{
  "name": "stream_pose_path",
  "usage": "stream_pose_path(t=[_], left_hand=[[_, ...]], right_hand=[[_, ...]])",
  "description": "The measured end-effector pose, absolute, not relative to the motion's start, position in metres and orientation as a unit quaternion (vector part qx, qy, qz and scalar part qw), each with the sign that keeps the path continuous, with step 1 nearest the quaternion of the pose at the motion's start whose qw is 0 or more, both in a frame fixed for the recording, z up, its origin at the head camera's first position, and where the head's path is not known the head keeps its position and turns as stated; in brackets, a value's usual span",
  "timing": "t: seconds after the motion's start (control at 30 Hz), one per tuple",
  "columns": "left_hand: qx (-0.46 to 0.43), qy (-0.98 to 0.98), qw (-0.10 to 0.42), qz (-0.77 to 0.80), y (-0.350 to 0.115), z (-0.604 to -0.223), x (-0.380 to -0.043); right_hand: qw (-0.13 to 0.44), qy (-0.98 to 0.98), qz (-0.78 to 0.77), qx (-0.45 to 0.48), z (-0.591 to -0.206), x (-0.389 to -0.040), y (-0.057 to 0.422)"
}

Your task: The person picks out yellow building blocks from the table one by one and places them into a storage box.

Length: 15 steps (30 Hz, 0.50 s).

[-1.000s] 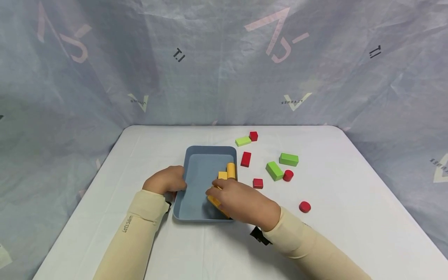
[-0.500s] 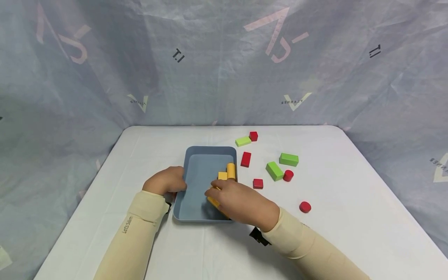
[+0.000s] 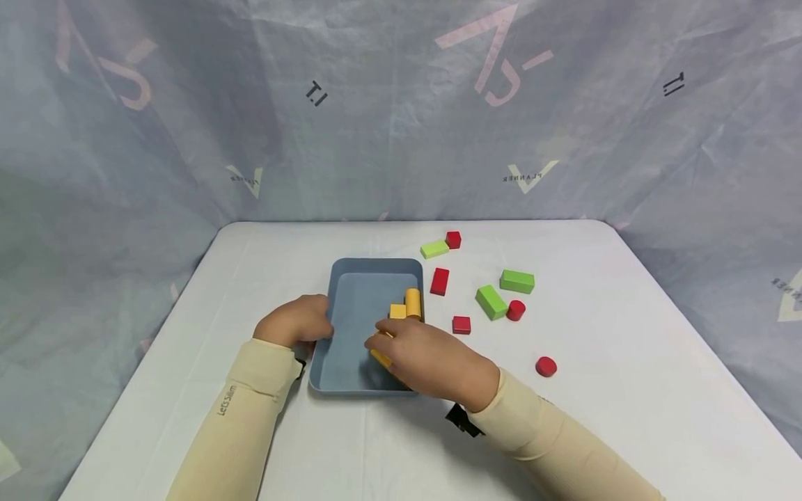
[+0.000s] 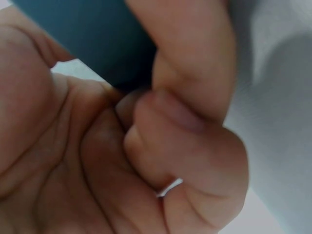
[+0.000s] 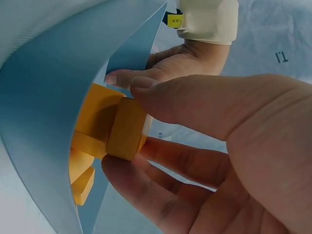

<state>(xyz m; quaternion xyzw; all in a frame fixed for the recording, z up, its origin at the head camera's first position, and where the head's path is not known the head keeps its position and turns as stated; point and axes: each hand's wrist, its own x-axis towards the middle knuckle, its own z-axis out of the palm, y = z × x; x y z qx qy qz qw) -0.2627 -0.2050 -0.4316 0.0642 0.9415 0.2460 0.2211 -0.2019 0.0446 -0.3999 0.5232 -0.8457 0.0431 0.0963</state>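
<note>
A blue-grey tray (image 3: pixel 357 369) lies on the white table. My left hand (image 3: pixel 296 321) grips its left wall, the thumb inside and the other fingers curled outside; the left wrist view shows the wall (image 4: pixel 97 39) between them. My right hand (image 3: pixel 432 358) reaches over the tray's near right corner. In the right wrist view its thumb and fingertips pinch a yellow block (image 5: pixel 127 129), which stands against another yellow block (image 5: pixel 95 117). Farther back in the tray are a yellow cylinder (image 3: pixel 412 303) and a square-faced yellow block (image 3: pixel 397 311). My right hand hides part of the yellow pieces.
Right of the tray lie green blocks (image 3: pixel 491 302), a light green block (image 3: pixel 435 249), red blocks (image 3: pixel 440 282) and red round pieces (image 3: pixel 546 367). A grey printed curtain (image 3: pixel 388 139) hangs behind and beside the table (image 3: pixel 595 292).
The head view has tilted down very slightly, so the scene sits a little higher. Both hands keep their grips, and the pieces on the table have not moved.
</note>
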Motion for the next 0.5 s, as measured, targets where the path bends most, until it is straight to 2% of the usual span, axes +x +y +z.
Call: stream_pose_path(t=[0.5], left_hand=[[0.067,0.940,0.227,0.244,-0.2050,-0.4282,-0.2618]], right_hand=[[0.053,-0.867,0.056,0.493,-0.3965,-0.2031,0.0438]])
